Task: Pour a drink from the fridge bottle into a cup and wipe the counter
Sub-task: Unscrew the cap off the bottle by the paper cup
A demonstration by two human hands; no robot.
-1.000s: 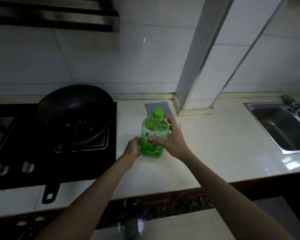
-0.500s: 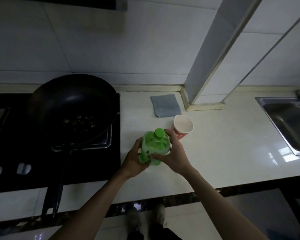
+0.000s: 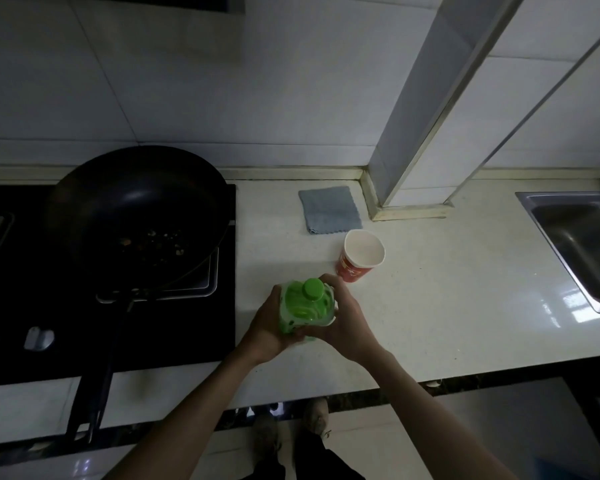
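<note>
A green drink bottle point(image 3: 303, 308) with a green screw cap stands upright near the front of the white counter point(image 3: 447, 306). My left hand point(image 3: 267, 327) wraps its left side and my right hand point(image 3: 349, 320) wraps its right side, so both grip its body. The cap is on. A red paper cup point(image 3: 359, 258) with a white inside stands upright and looks empty, just behind and right of the bottle, close to my right fingers. A folded grey cloth point(image 3: 329, 209) lies flat behind the cup near the wall.
A black wok point(image 3: 136, 209) with food scraps sits on the dark hob point(image 3: 174, 327) to the left, its long handle reaching over the counter's front edge. A tiled pillar point(image 3: 413, 168) rises behind the cloth. A steel sink point(image 3: 582, 244) is at far right.
The view has tilted down and closer, so I see the bottle from above. The cup came into sight from behind the bottle. Both hands stay on the bottle.
</note>
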